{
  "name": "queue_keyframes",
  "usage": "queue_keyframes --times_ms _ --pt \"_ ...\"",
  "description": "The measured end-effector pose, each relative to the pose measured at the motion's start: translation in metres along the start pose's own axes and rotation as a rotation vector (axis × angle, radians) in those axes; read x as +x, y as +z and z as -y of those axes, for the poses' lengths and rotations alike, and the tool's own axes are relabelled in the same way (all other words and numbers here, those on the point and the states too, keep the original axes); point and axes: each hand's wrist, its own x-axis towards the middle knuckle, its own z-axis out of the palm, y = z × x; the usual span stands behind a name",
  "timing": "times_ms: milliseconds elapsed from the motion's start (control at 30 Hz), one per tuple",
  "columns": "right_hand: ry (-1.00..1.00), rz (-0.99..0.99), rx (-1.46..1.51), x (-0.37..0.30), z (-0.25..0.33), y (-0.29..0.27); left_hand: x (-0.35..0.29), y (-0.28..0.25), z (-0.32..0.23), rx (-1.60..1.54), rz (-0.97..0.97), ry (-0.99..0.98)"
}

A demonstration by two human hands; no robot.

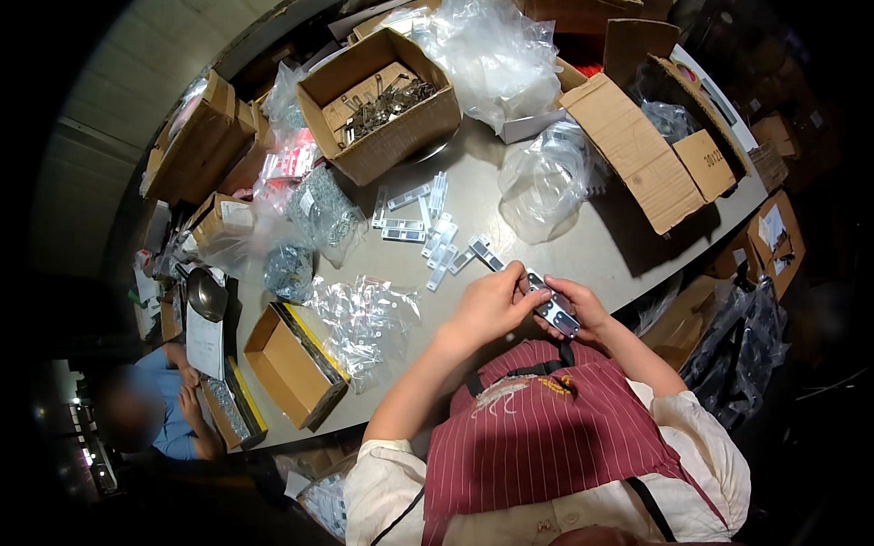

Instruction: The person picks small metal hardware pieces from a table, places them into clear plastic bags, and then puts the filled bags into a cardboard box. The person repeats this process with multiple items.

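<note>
Both my hands meet over the table's near edge around a small flat metal plate (554,309) with dark holes. My left hand (492,305) pinches its near-left end with fingers and thumb. Under its right side sits my right hand (583,309), cradling it. Just beyond the hands, several loose white and metal brackets (435,227) lie scattered on the grey table (583,250). I wear a dark red striped apron over a pale shirt.
An open cardboard box of metal hardware (382,100) stands at the back. Clear plastic bags (546,182) and a bag of small parts (364,318) lie around. An empty open box (291,364) sits near left; flattened cardboard (637,155) at right. Another person (173,409) sits far left.
</note>
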Motion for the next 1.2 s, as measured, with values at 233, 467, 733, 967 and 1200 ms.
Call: queue_keyframes --times_ms 233,467,733,967,1200 --pt "-0.098 -0.187 -0.160 0.009 -0.001 0.013 -0.008 0.015 0.008 0.168 -0.122 0.063" --pt "-0.377 -0.249 -0.313 0.022 -0.011 0.007 -0.018 0.039 0.002 0.259 -0.454 0.430" --pt "-0.352 -0.355 -0.194 0.045 -0.004 -0.012 -0.031 0.043 0.008 -1.561 -0.142 -0.213" --pt "-0.338 -0.282 -0.110 0.048 -0.006 -0.005 -0.043 0.051 0.059 -1.702 0.058 -0.581" --pt "-0.312 -0.200 0.129 0.049 -0.004 -0.002 -0.038 0.069 0.060 -1.216 0.063 -0.670"
